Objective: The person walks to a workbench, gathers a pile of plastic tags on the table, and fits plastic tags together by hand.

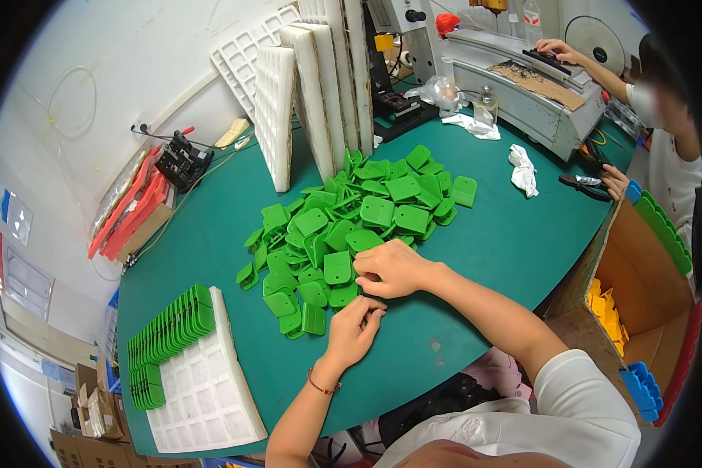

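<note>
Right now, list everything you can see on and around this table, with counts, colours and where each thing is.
Flat plastic pieces: a large loose pile, too many to count, green, table centre.
Foam tray: one, white, near left corner, holding rows of upright green pieces.
Upright foam trays: several, white, behind the pile.
Red plastic parts: a stack, far left edge.
Table: one, green top.
Cardboard box: one, brown, right side, yellow parts inside.
Cloths: two, white, far right of table.
Machine: one, grey, far end, with another person's hand on it.
Left hand: at the pile's near edge.
Right hand: on the pile.
</note>
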Demonstrator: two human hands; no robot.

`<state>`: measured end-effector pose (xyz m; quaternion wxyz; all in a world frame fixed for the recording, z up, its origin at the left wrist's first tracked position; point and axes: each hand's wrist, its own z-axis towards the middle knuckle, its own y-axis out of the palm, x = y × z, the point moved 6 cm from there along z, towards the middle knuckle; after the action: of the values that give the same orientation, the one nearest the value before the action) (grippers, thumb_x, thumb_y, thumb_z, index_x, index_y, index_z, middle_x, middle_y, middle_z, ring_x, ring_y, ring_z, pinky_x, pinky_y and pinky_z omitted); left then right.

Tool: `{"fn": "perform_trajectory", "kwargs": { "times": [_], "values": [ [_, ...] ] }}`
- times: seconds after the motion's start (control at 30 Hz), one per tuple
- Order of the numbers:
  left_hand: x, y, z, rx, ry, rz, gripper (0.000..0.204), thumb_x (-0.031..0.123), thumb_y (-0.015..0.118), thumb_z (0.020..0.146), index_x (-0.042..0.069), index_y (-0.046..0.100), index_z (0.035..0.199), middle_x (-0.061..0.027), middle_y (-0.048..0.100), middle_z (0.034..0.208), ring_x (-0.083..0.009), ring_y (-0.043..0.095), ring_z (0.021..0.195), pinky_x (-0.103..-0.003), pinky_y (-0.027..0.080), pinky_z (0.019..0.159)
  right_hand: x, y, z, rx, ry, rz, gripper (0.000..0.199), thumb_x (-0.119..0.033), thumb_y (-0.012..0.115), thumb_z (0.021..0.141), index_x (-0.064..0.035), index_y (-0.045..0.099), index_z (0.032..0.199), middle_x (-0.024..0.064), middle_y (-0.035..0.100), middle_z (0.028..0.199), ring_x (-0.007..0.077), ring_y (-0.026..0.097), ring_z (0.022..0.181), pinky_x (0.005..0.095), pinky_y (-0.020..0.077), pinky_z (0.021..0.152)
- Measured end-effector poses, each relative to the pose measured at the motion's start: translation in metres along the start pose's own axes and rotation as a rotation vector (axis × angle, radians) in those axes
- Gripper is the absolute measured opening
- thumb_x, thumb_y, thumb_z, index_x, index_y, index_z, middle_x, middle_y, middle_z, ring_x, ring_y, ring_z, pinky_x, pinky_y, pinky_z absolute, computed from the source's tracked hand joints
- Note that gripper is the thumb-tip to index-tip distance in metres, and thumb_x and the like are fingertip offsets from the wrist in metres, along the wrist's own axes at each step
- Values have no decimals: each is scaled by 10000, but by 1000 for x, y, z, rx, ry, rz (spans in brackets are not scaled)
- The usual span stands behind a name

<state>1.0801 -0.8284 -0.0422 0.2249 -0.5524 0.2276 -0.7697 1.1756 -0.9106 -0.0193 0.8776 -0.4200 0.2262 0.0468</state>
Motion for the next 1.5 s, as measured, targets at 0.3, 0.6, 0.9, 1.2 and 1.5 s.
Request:
{"fn": "perform_trajectory", "kwargs": {
  "times": [0.3,0.6,0.9,1.2,1.5],
  "values": [
    [-1,1,0,1,-2,12,88,54,599,845,8,631,913,-62,605,763,-108,540,580,-237,411,518,-1,-1,0,13,-7,13,241,-216,580,781,-57,478,631,60,502,613,255,514,517,367,385,457],
    [-1,1,0,6,-4,8,86,52,599,842,10,630,910,-60,594,752,-107,522,566,-239,406,518,-3,-3,0,41,-40,18,245,-221,581,783,-63,477,629,61,505,608,259,517,515,370,386,454],
    [0,0,0,13,10,3,83,54,603,842,12,630,908,-56,586,740,-104,506,553,-240,396,509,-3,-3,0,41,-41,16,252,-223,582,781,-63,473,620,63,503,611,262,517,515,373,381,451],
    [0,1,0,16,17,3,82,51,600,840,9,627,905,-60,601,755,-107,523,562,-239,406,516,-1,-1,0,13,-9,8,241,-213,588,782,-63,476,631,61,507,620,260,519,516,368,387,454],
    [-2,1,0,2,1,12,88,60,600,840,14,629,909,-59,595,749,-111,514,548,-243,404,512,-2,-3,-1,34,-36,17,243,-223,586,784,-65,478,634,62,517,623,262,524,521,370,388,458]
  ]
}}
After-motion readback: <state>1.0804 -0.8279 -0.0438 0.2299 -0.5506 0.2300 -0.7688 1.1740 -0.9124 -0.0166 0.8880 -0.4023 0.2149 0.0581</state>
